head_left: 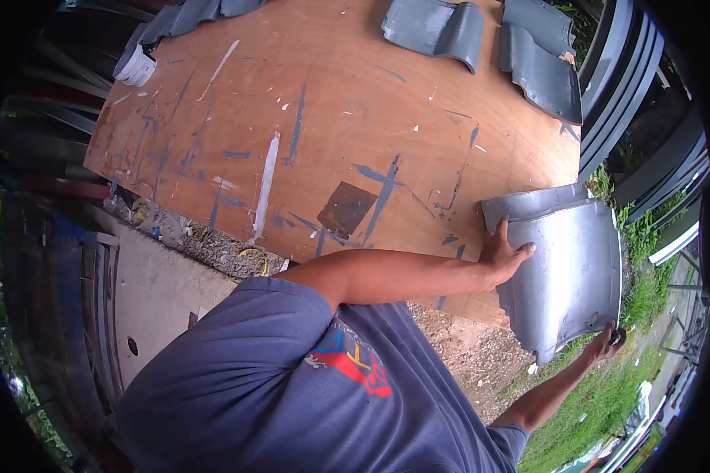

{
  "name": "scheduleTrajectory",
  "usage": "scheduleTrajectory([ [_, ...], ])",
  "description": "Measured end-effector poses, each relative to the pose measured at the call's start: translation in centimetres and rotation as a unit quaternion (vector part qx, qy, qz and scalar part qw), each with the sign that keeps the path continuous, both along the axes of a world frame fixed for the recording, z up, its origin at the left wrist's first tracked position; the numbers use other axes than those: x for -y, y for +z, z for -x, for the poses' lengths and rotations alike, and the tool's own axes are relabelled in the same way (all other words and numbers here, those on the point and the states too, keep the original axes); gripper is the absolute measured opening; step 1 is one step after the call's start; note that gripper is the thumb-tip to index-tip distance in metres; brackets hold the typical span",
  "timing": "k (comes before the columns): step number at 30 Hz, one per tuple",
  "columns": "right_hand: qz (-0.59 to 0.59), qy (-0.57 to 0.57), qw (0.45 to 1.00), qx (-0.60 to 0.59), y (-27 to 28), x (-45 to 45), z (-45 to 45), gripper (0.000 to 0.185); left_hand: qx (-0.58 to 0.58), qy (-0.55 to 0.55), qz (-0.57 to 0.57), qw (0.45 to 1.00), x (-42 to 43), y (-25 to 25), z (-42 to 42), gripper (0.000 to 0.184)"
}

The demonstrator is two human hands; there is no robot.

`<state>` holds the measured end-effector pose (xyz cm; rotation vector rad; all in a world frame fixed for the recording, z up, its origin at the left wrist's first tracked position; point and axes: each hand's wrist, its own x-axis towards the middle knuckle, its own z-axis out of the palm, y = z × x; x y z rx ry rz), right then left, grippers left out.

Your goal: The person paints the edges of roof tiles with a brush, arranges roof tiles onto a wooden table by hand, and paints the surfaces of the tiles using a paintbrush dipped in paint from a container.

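A shiny grey curved roof tile (564, 268) is held at the right edge of the wooden table (355, 134), part of it beyond the edge. Behind its upper end shows another grey piece (532, 203); whether the two are joined is unclear. My left hand (506, 258) grips the tile's left edge, thumb and index finger apart over it. At the lower right corner my right hand (605, 344) has its fingers on the tile's edge. A small dark object with a yellow tip (620, 336) is at those fingers, partly hidden.
More grey tiles lie at the table's top right (540, 75), top centre (438, 31) and top left (193, 17). A white tub (136, 68) stands near the left corner. A dark square patch (346, 209) marks the tabletop. Long curved metal pieces (627, 79) are beyond the right edge.
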<state>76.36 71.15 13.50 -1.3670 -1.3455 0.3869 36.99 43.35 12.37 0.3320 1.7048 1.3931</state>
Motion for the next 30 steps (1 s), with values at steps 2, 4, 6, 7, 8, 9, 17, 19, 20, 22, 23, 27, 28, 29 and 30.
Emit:
scheduleTrajectory([
  [2,-0.022,0.01,0.999,-0.031,0.9,1.1,0.2,0.036,0.009,-0.001,0.016,1.0,-0.4,0.1,0.4,0.085],
  [4,-0.053,0.027,0.997,-0.041,2.2,1.9,-0.4,0.031,0.031,-0.001,0.017,0.999,-0.3,0.4,1.1,0.084],
  [6,-0.091,0.033,0.994,-0.052,4.5,3.5,-0.7,0.025,0.053,-0.01,0.018,0.998,0.2,0.3,1.5,0.084],
  [7,-0.076,-0.009,0.997,-0.018,6.6,5.4,0.6,0.026,0.075,-0.007,-0.003,0.997,0.4,-0.5,1.7,0.08],
  [8,-0.097,0.006,0.995,0.024,8.8,7.5,2.1,0.027,0.096,-0.004,-0.025,0.995,0.7,-1.4,2.3,0.077],
  [9,-0.117,0.021,0.991,0.068,11.0,9.8,3.8,0.028,0.095,-0.005,-0.027,0.995,0.9,-2.4,2.9,0.077],
  [17,-0.232,0.032,0.939,0.252,17.9,22.5,17.4,0.032,0.316,-0.064,-0.129,0.938,8.2,-4.6,13.6,0.059],
  [19,-0.295,0.108,0.91,0.269,16.8,25.8,23.6,0.031,0.322,-0.079,-0.144,0.933,10.4,-6.1,18.2,0.065],
  [20,-0.324,0.147,0.893,0.277,16.2,27.4,26.7,0.032,0.298,-0.085,-0.133,0.941,11.5,-6.4,20.6,0.063],
  [22,-0.33,0.223,0.889,0.227,13.6,29.7,31.8,0.032,0.263,-0.079,-0.099,0.956,13.0,-6.7,26.0,0.063],
  [23,-0.336,0.235,0.878,0.248,12.3,30.8,34.1,0.032,0.255,-0.064,-0.073,0.962,13.7,-6.9,28.7,0.065],
  [27,-0.262,0.283,0.899,0.207,5.7,35.6,41.9,0.021,0.157,0.025,-0.056,0.986,15.7,-7.1,39.0,0.075],
  [28,-0.255,0.289,0.896,0.221,3.6,36.3,43.1,0.021,0.154,0.022,-0.062,0.986,15.9,-8.3,42.1,0.075],
  [29,-0.247,0.287,0.898,0.225,2.0,37.1,44.6,0.021,0.115,0.034,-0.063,0.991,15.8,-10.0,45.2,0.077],
  [30,-0.237,0.292,0.9,0.221,0.4,37.8,45.9,0.021,0.077,0.044,-0.063,0.994,15.7,-10.7,47.4,0.079],
])
